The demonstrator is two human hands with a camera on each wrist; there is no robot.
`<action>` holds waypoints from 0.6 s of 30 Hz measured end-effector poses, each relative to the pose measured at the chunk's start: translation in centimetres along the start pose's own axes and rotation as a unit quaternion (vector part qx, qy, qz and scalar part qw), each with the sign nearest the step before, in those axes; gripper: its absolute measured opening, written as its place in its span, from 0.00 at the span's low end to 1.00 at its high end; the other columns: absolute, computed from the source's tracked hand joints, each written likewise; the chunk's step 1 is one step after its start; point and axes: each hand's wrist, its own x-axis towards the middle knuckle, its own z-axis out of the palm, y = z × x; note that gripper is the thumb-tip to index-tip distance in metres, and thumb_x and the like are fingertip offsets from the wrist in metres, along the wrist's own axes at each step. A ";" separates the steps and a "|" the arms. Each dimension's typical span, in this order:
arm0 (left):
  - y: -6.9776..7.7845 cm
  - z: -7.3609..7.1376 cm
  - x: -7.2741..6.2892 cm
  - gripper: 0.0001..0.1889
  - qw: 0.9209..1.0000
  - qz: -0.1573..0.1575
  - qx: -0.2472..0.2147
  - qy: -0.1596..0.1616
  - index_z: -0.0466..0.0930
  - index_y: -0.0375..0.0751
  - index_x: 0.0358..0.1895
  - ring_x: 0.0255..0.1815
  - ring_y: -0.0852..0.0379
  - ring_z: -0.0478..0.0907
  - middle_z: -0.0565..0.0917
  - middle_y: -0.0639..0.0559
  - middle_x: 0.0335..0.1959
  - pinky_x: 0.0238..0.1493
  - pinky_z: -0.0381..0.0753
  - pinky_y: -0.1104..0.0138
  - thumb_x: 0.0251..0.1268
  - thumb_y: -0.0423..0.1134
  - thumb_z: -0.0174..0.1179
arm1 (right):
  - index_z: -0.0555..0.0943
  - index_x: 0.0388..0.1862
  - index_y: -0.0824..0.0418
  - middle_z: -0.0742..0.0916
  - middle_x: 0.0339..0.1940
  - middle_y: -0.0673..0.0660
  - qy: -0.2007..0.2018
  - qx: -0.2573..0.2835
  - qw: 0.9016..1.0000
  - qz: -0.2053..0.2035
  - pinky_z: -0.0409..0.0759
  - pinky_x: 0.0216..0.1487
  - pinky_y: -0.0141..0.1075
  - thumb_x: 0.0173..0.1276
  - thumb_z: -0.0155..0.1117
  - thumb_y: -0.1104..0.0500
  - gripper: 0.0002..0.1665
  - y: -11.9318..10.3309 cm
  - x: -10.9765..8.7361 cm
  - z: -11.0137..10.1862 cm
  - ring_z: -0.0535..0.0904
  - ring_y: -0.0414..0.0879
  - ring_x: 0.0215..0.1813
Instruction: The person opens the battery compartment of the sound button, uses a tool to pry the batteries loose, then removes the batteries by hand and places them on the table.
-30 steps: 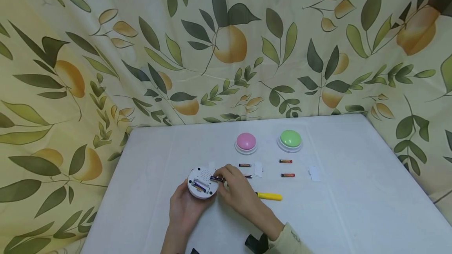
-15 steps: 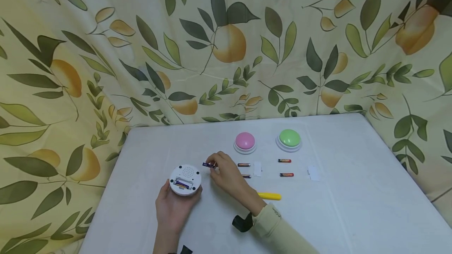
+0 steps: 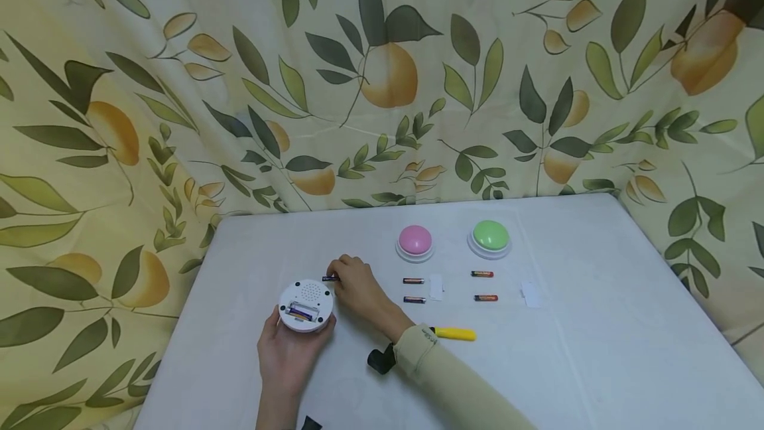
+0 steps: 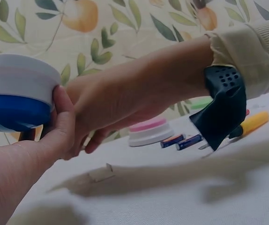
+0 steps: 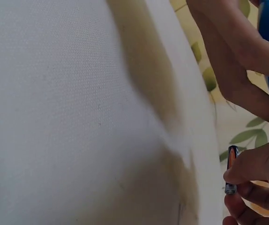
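Note:
My left hand (image 3: 288, 356) holds a round push-button device (image 3: 309, 290) turned over, its white base facing up. The battery compartment lies uncovered, with one battery (image 3: 300, 314) inside beside a bare slot. In the left wrist view the device's blue dome (image 4: 16, 112) points down, with fingers curled around it. Just right of the device, my right hand (image 3: 361, 292) pinches another small battery (image 5: 232, 154) between thumb and fingers, apart from the compartment. Part of the right hand is hidden behind the left thumb in the left wrist view.
A pink button (image 3: 415, 239) and a green button (image 3: 492, 235) stand at the back. Near them lie two dark batteries (image 3: 414, 300), two red ones (image 3: 486, 298) and small white pieces (image 3: 436, 287). A yellow-handled screwdriver (image 3: 455, 334) lies right of my right forearm.
My left hand has carried the device to the left. The battery in my right hand has moved from over the device's edge off to the right, then back left, closer to it.

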 end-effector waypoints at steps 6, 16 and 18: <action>0.2 -0.1 -0.1 0.35 1.000 0.005 -0.001 0.004 0.30 0.67 0.84 0.79 0.42 0.52 0.40 0.52 0.83 0.75 0.61 0.44 0.85 0.53 0.39 | 0.87 0.44 0.56 0.88 0.41 0.53 -0.019 -0.045 0.999 0.006 0.78 0.44 0.43 0.64 0.69 0.68 0.11 -0.1 0.2 1.0 0.83 0.51 0.43; 0.6 0.2 -0.1 0.33 0.999 0.028 -0.009 0.029 0.35 0.68 0.84 0.81 0.46 0.46 0.40 0.55 0.84 0.74 0.62 0.44 0.85 0.52 0.40 | 0.86 0.43 0.57 0.87 0.40 0.54 -0.031 -0.062 0.997 0.030 0.77 0.49 0.47 0.69 0.66 0.68 0.09 0.2 0.0 1.4 0.82 0.50 0.43; 0.7 0.2 -0.1 0.33 0.999 0.030 -0.022 0.028 0.38 0.68 0.83 0.81 0.45 0.48 0.42 0.54 0.83 0.74 0.62 0.43 0.85 0.52 0.41 | 0.86 0.43 0.57 0.87 0.40 0.54 -0.030 -0.060 0.997 0.030 0.76 0.49 0.47 0.70 0.65 0.68 0.08 0.2 0.0 1.3 0.82 0.50 0.42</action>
